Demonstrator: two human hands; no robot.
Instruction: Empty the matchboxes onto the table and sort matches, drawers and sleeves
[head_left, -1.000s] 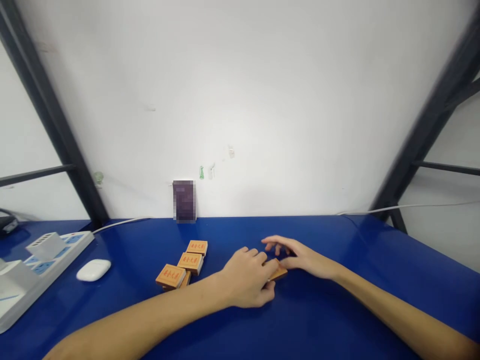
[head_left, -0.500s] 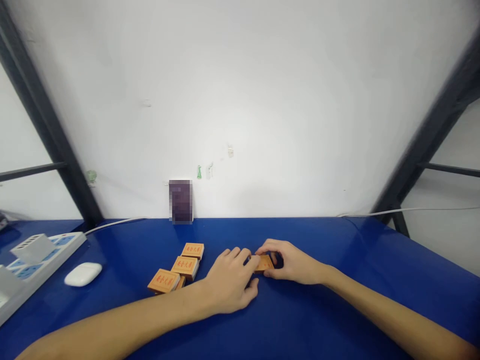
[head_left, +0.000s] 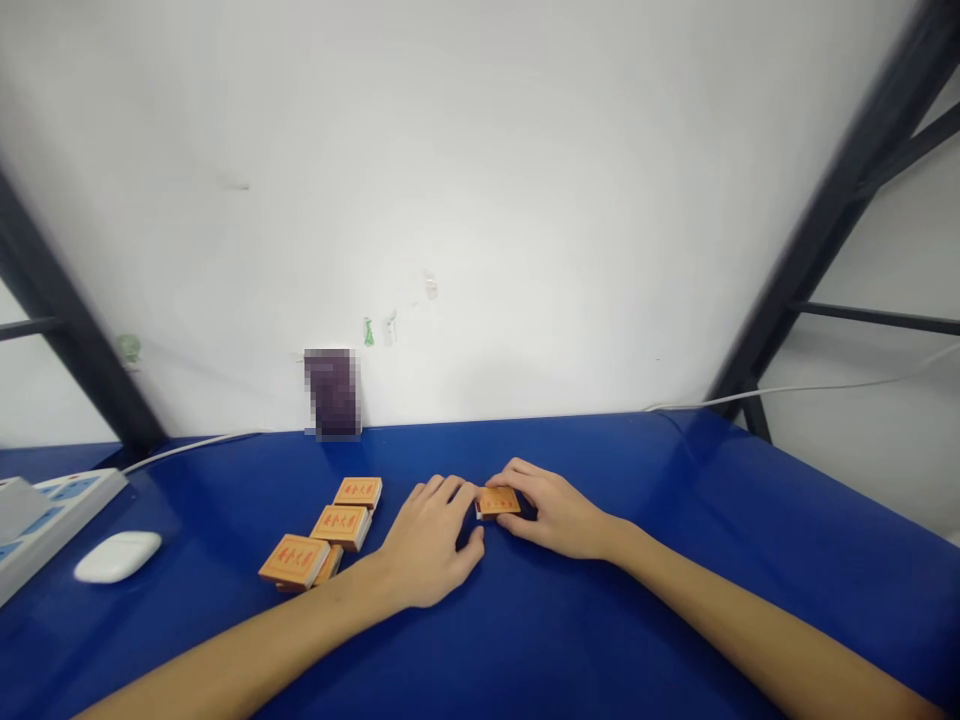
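Note:
A small orange matchbox (head_left: 498, 502) with red print lies on the blue tabletop, its left end showing white and dark red. My right hand (head_left: 555, 512) grips it from the right, thumb on the near side and fingers on the far side. At the left end is my left hand (head_left: 431, 548), palm down with thumb and fingers apart; its index fingertip is at the box's edge, and I cannot tell whether it touches. Left of that hand, several more matchboxes (head_left: 341, 526) form a slanting row, the nearest resting on another.
A white earbud case (head_left: 118, 556) sits at the left, beside a white power strip (head_left: 71, 500) with plugs in it. A blurred-out dark purple item (head_left: 334, 393) leans against the white wall (head_left: 525, 200). Dark metal posts (head_left: 817, 230) flank the table.
The view has swung a little to the right, so things appear further left. My left index finger has drawn back from over the matchbox, uncovering its left end. The right hand keeps its grip.

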